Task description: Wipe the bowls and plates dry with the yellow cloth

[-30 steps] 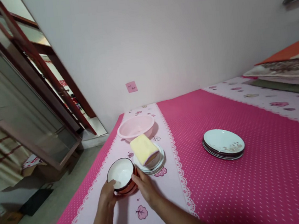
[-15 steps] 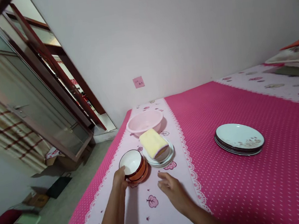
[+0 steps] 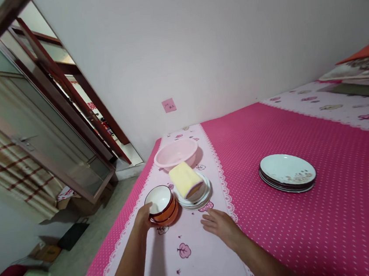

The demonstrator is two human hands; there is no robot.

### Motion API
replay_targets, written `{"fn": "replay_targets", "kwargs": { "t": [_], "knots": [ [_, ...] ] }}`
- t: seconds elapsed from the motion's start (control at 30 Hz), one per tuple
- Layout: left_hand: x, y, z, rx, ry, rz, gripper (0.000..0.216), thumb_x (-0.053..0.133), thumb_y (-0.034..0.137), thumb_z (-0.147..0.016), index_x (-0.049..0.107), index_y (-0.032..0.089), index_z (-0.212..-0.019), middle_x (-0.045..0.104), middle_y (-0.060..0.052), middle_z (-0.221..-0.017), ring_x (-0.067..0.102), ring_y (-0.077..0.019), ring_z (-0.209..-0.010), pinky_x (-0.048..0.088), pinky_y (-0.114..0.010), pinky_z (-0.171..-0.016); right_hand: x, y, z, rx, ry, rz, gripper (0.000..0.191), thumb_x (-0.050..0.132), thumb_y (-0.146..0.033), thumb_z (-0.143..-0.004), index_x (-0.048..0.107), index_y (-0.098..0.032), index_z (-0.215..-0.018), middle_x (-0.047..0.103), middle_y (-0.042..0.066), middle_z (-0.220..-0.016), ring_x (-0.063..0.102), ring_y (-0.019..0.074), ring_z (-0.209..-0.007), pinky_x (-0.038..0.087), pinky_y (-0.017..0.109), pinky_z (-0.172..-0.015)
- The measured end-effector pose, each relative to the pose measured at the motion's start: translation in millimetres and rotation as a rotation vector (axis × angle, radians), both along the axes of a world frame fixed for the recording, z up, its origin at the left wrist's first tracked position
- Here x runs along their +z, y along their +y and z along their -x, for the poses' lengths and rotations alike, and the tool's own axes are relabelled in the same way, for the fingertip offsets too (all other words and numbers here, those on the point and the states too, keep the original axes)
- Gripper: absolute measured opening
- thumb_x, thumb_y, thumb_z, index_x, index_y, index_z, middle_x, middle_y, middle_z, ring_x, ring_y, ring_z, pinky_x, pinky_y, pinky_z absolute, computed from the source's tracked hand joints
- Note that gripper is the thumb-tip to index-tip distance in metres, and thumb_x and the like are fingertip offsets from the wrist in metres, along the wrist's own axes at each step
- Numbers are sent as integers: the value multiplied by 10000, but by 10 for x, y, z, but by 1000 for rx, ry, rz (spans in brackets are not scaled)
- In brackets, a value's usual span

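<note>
My left hand [image 3: 143,216] grips the near left side of a stack of orange bowls [image 3: 166,213] with white insides and dark rims, its thumb over the top bowl's rim. Beside the bowls, a folded yellow cloth [image 3: 185,178] lies on a bowl, which sits on a stack of white plates [image 3: 206,192]. My right hand [image 3: 220,225] hovers over the bedcover just in front of those plates, fingers apart, with nothing in it. To the right, another stack of plates [image 3: 286,169] with a brown flower pattern rests on the pink dotted part of the cover.
A pink basin [image 3: 177,153] stands behind the yellow cloth. The bed's left edge drops to the floor [image 3: 113,215]. A wall [image 3: 227,41] with a pink note [image 3: 169,105] rises behind, pillows [image 3: 358,69] lie at the far right, and a glass door [image 3: 38,127] stands at left.
My right hand has moved right, away from the bowls, and its fingers have straightened. My left hand stays on the bowls. The view has shifted slightly.
</note>
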State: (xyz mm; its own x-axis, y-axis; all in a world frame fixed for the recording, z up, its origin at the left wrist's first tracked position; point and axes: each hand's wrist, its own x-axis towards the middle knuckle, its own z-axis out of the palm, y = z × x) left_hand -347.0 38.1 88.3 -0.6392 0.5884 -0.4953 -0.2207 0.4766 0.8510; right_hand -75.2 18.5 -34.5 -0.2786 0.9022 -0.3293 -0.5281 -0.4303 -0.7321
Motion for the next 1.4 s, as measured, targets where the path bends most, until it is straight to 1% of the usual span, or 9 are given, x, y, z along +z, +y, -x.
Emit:
{"fn": "replay_targets", "kwargs": {
  "t": [0.17, 0.27, 0.43, 0.73, 0.83, 0.97, 1.13, 1.27, 1.4],
  "knots": [
    [-43, -75, -7, 12, -41, -75, 438, 643, 467, -956, 596, 197, -1299, 634, -105, -1279, 639, -274, -1115, 573, -517, -931, 74, 185, 481, -61, 133, 147, 331, 692, -436, -909, 682, -172, -1108, 680, 152, -1331, 659, 301, -1232, 549, 476, -1000],
    [-78, -132, -27, 82, -31, -130, 494, 603, 550, -943, 566, 222, -1310, 585, -130, -1320, 575, -336, -1213, 543, -599, -963, 92, 177, 584, -139, 187, 206, 324, 635, -401, -992, 654, -170, -1219, 655, 108, -1353, 650, 256, -1197, 538, 480, -1012],
    [-175, -364, -170, 129, -63, -183, 549, 499, 667, -934, 560, 211, -1234, 584, -151, -1209, 577, -348, -1156, 522, -669, -937, 153, 280, 331, -230, 221, 272, 347, 617, -418, -1009, 636, -171, -1252, 660, 97, -1293, 669, 240, -1105, 568, 460, -944],
    [-349, -516, -401, 90, -162, -277, 506, 517, 688, -910, 616, 214, -1057, 572, -41, -902, 586, -209, -700, 598, -538, -720, 297, 560, -140, -166, 148, 303, 333, 620, -432, -989, 650, -161, -1180, 683, 98, -1220, 677, 228, -1054, 574, 422, -894],
    [-393, -533, -423, 124, -184, -312, 474, 483, 674, -940, 580, 230, -1070, 577, -38, -904, 593, -215, -728, 589, -588, -770, 289, 543, -196, -138, 140, 265, 275, 579, -412, -973, 673, -185, -1098, 710, 98, -1186, 681, 238, -1110, 565, 411, -925],
    [-480, -614, -499, 237, -196, -369, 393, 488, 637, -968, 506, 252, -1045, 602, -60, -1051, 628, -253, -992, 531, -642, -944, 280, 508, -277, -67, 125, 174, 225, 581, -374, -905, 705, -210, -997, 755, 109, -1130, 694, 260, -1154, 550, 417, -975],
    [-651, -762, -756, 342, -208, -427, 242, 476, 463, -1017, 550, 238, -964, 626, -52, -1056, 626, -221, -1138, 521, -475, -1031, 277, 465, -349, -19, 18, 48, 277, 670, -415, -797, 726, -206, -971, 781, 135, -1106, 714, 298, -1143, 515, 486, -1017],
    [-817, -915, -1056, 340, -196, -440, 71, 560, 256, -948, 619, 229, -918, 676, -39, -995, 671, -183, -975, 549, -343, -929, 237, 385, -608, -132, -135, -83, 363, 794, -431, -663, 734, -207, -943, 791, 142, -1069, 746, 326, -1045, 549, 489, -936],
    [-928, -1020, -1383, 294, -147, -440, 142, 643, 173, -833, 693, 229, -953, 723, -41, -1087, 675, -177, -1023, 526, -308, -942, 287, 394, -1385, -417, -352, -245, 461, 784, -505, -677, 734, -214, -1030, 791, 120, -1073, 740, 292, -1010, 566, 416, -884]
  ]
}}
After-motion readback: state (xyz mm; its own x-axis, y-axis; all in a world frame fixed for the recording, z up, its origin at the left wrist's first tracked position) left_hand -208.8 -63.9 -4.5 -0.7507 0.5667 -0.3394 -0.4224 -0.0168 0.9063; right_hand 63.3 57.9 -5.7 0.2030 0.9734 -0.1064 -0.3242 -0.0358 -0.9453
